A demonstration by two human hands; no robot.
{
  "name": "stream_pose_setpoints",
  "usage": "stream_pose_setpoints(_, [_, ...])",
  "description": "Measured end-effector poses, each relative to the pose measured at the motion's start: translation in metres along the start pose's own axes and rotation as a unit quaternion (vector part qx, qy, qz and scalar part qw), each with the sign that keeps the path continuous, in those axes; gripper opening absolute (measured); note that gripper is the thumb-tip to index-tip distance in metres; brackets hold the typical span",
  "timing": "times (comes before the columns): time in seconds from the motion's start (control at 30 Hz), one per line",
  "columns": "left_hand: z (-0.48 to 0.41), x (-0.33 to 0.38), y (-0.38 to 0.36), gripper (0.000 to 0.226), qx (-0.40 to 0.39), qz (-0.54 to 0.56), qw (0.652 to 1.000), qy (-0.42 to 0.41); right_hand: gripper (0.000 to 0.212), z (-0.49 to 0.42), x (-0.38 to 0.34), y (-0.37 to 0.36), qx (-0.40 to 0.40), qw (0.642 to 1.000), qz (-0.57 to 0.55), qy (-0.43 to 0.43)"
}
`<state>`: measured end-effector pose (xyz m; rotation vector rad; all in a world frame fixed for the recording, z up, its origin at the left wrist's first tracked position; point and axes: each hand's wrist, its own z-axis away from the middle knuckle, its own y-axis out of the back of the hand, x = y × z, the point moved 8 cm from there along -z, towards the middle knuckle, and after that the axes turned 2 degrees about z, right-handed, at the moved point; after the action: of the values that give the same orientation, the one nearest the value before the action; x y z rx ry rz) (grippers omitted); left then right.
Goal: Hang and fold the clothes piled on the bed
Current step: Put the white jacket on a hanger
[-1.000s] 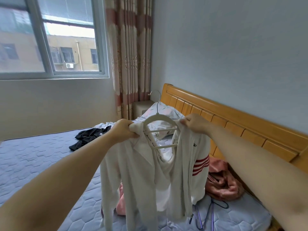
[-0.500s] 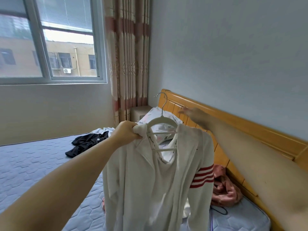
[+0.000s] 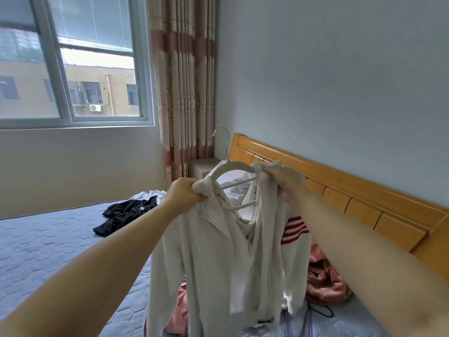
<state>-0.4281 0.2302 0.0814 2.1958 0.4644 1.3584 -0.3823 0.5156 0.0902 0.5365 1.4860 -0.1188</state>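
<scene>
Lying crumpled at the left on the blue quilted mattress (image 3: 48,251), a black garment (image 3: 126,215) waited unfolded, with a bit of white cloth just behind it. Next came the left hand (image 3: 183,197), clenched around the left shoulder of the white long-sleeved garment with red sleeve stripes (image 3: 218,263) and the end of the white plastic hanger (image 3: 230,166) beneath it. The hanger's metal hook stood up free, caught on nothing. The right hand (image 3: 283,182), which half a second before had let go and stretched out toward the orange wooden headboard (image 3: 340,198), had returned and now pinched the garment's right shoulder fabric, bunched above the hanger's right end. That suggested the right shoulder was not yet seated on the hanger and was being pulled over it; the garment hung in the air above the bed, not yet hung anywhere. Farther right, a pink crumpled garment (image 3: 325,283) lay against the headboard, still to be dealt with.
</scene>
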Motion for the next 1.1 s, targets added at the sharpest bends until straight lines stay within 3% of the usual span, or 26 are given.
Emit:
stream_pose_setpoints(0.1, [-0.001, 0.001, 0.000, 0.012, -0.002, -0.058, 0.998, -0.016, 0.009, 0.006, -0.025, 0.013, 0.075, 0.996, -0.044, -0.017])
stream_pose_setpoints(0.27, [0.005, 0.003, -0.010, 0.018, -0.028, -0.109, 0.993, -0.027, 0.017, 0.016, -0.073, 0.013, 0.094, 0.993, 0.040, 0.054])
stream_pose_setpoints(0.43, [0.004, 0.003, -0.010, 0.010, -0.026, -0.131, 0.990, -0.054, 0.023, 0.029, -0.080, -0.005, 0.035, 0.982, -0.161, 0.097])
stream_pose_setpoints(0.53, [0.006, 0.008, -0.013, 0.011, -0.046, -0.169, 0.982, -0.073, 0.020, 0.032, -0.071, -0.017, -0.002, 0.981, -0.181, 0.064])
stream_pose_setpoints(0.6, [0.005, 0.001, -0.013, 0.016, -0.048, -0.153, 0.985, -0.057, 0.014, 0.031, -0.065, -0.022, -0.035, 0.988, -0.147, 0.028])
stream_pose_setpoints(0.73, [0.002, -0.017, -0.006, 0.025, -0.020, -0.062, 0.998, -0.023, 0.019, 0.033, -0.035, -0.023, -0.125, 0.988, 0.070, -0.059])
stream_pose_setpoints(0.87, [0.001, -0.021, -0.002, 0.026, -0.033, -0.047, 0.998, -0.029, 0.015, 0.033, -0.028, -0.012, -0.069, 0.986, 0.152, -0.004])
stream_pose_setpoints(1.0, [0.009, -0.005, -0.025, 0.015, -0.124, -0.144, 0.978, -0.083, 0.025, 0.027, -0.050, -0.016, -0.055, 0.980, 0.177, 0.076])
stream_pose_setpoints(1.1, [0.011, 0.003, -0.036, 0.014, -0.134, -0.160, 0.972, -0.109, 0.031, 0.034, -0.070, -0.025, -0.037, 0.986, 0.118, 0.115])
